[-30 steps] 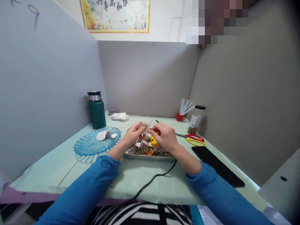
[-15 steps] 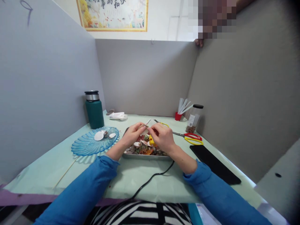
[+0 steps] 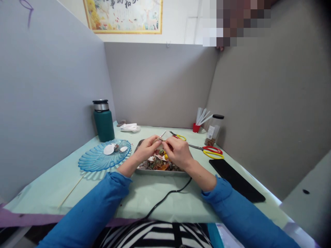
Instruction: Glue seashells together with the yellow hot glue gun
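While your left hand [image 3: 146, 148] and right hand [image 3: 178, 151] meet fingertip to fingertip above the shallow metal tray [image 3: 144, 171], they pinch a small pale shell [image 3: 159, 140] between them (too small to tell its ridges). Below it, the tray's shiny rim frames a rough, mixed heap of shells [image 3: 160, 163] in brown, orange and yellow. To your left sits a ribbed, fan-shaped blue glass plate [image 3: 95, 162] bearing smooth white shells [image 3: 109, 149]. Beyond that stands a matte green flask [image 3: 103, 121] with a steel collar. Yellow-and-red scissors [image 3: 212, 152] lie on the pale green tabletop [image 3: 77, 186], near a flat black phone [image 3: 236, 181].
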Available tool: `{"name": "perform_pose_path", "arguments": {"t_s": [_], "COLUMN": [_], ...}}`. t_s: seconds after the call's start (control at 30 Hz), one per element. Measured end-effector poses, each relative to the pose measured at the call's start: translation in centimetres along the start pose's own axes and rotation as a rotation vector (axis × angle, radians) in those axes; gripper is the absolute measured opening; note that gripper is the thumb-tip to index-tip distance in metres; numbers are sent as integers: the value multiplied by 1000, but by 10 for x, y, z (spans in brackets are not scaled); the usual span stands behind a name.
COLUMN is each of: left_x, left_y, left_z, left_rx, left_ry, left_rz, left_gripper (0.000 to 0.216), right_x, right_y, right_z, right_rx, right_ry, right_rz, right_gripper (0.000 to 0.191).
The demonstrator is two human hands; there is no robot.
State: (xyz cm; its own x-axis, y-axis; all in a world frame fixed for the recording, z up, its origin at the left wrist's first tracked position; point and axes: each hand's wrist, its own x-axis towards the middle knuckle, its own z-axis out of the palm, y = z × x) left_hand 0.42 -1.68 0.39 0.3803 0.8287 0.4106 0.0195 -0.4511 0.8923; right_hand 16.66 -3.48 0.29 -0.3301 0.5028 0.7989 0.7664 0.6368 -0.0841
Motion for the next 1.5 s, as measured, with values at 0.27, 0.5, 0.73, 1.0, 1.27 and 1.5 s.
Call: {"name": "perform_pose_path", "arguments": {"t_s": [0.27, 0.5, 0.73, 1.0, 1.27, 1.5], "left_x": [-1, -2, -2, -2, -2, -1], "left_y": [0, -2, -4, -6, -4, -3], "left_z": [-1, -2, -3, -4, -3, -3], "left_rx": [50, 93, 114, 148, 178, 173], "left_ry": [-7, 0, 3, 10, 24, 34], "left_rz": [45, 68, 59, 59, 69, 87], "left_gripper": [23, 20, 20, 20, 21, 23], "right_x": [1, 0, 0, 0, 0, 0], "right_y": [-2, -2, -1, -2, -3, -3], "right_z": [-2, -3, -2, -3, -2, -2], "right_rx": [37, 68, 81, 88, 103, 130], "right_ry": [-13, -18, -13, -20, -11, 33], "right_rz": [6, 7, 1, 7, 17, 42], "right_gripper": [28, 28, 28, 28, 28, 31]}}
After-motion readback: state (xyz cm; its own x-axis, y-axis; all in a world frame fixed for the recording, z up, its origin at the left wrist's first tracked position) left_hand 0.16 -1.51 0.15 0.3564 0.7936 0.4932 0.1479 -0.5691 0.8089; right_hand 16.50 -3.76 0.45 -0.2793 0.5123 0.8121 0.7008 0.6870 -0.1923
